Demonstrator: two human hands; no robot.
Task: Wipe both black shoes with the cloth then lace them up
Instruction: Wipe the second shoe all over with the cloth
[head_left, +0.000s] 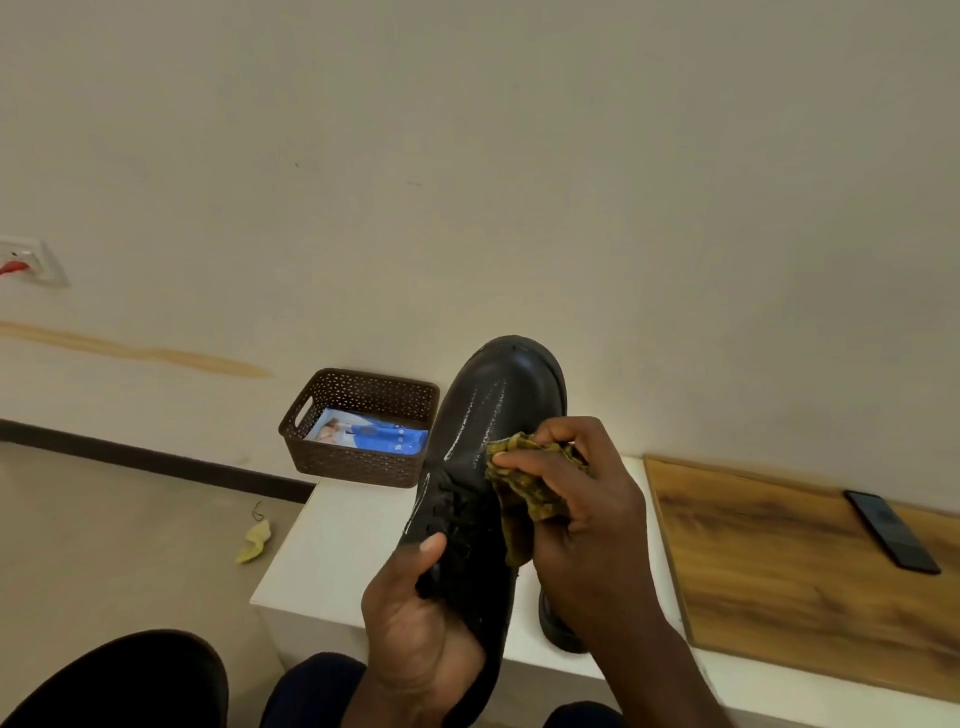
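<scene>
The left hand (415, 639) grips a black shoe (483, 467) by its heel end, thumb across the laces, toe raised away above the white table (337, 545). The right hand (576, 499) pinches a bunched yellow-green cloth (524, 488) against the glossy, streaked upper. Behind, a brown perforated basket (358, 447) holds a blue packet (363, 434).
</scene>
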